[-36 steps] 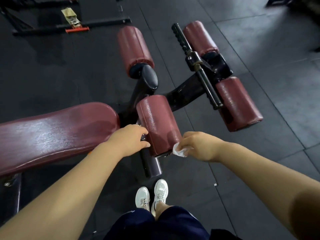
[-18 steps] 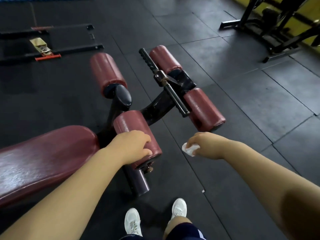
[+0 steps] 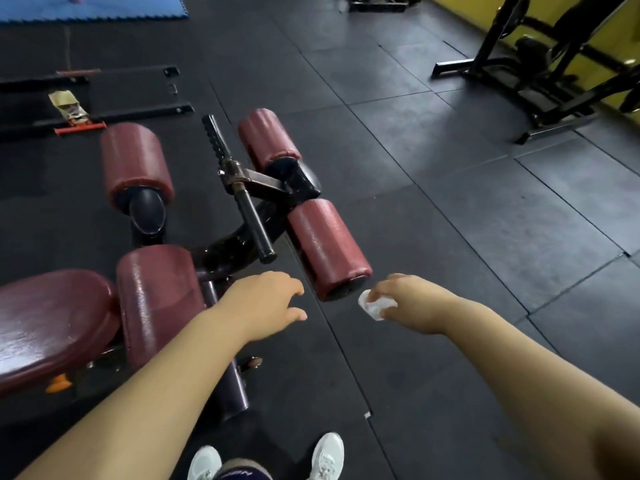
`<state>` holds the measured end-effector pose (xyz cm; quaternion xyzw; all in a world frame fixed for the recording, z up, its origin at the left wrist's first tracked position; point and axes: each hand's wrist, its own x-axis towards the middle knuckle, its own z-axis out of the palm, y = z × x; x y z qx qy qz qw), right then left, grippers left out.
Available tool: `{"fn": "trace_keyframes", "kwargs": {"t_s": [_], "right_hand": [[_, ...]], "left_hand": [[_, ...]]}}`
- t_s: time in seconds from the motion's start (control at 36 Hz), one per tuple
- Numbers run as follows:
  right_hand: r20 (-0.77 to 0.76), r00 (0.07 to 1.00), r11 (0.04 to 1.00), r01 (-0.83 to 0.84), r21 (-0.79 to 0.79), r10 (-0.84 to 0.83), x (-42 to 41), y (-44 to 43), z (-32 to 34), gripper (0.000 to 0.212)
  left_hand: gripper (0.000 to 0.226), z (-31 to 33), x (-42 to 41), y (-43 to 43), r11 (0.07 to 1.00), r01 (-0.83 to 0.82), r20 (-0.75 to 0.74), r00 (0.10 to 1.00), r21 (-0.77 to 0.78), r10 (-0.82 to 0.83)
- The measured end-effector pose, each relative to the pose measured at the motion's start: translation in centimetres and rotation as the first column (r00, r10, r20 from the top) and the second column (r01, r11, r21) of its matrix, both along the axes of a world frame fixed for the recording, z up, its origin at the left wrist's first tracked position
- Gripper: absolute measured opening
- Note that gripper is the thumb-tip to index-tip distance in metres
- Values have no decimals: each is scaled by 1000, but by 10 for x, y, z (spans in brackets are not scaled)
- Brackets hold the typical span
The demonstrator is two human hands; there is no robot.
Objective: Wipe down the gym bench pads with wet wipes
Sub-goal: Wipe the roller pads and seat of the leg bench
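A dark-red gym bench seat pad (image 3: 45, 323) lies at the left, with a near roller pad (image 3: 156, 299) beside it. Further out are three more dark-red rollers: near right (image 3: 325, 247), far right (image 3: 268, 138) and far left (image 3: 135, 161). My right hand (image 3: 412, 303) is shut on a crumpled white wet wipe (image 3: 372, 304), just right of the near right roller's end and apart from it. My left hand (image 3: 266, 303) hovers with its fingers apart and holds nothing, between the near roller and the near right roller.
A black handle bar (image 3: 242, 199) juts from the bench frame between the rollers. A black machine frame (image 3: 540, 74) stands at the upper right by a yellow wall. Flat bars (image 3: 104, 112) lie on the floor at upper left, a blue mat (image 3: 93, 8) beyond. My white shoes (image 3: 325, 455) are below.
My left hand has come off the near roller pad and moved right. My right hand with the wipe has shifted toward the near right roller. The view has tilted up and right.
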<state>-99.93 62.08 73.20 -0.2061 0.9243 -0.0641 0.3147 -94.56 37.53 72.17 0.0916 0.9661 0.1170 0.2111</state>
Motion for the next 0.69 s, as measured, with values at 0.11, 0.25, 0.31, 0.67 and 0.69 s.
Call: {"fn": "trace_keyframes", "kwargs": {"t_s": [0.11, 0.25, 0.31, 0.67, 0.69], "right_hand": [[25, 1000, 1000, -15, -12, 16, -20, 25, -5, 31], [57, 998, 999, -24, -45, 27, -51, 32, -13, 32], [53, 998, 998, -41, -48, 43, -64, 30, -17, 34], [-72, 997, 951, -53, -306, 32, -159, -38, -26, 22], [-79, 996, 943, -60, -329, 36, -166, -46, -28, 24]], "left_hand": [[46, -3, -12, 24, 999, -38, 11, 999, 9, 38], [45, -4, -29, 32, 997, -80, 29, 996, -16, 80], [45, -5, -38, 31, 995, -100, 34, 994, -17, 101], [51, -21, -127, 5, 965, -231, 49, 973, 124, 226], [53, -22, -133, 3, 961, -242, 53, 970, 136, 237]]}}
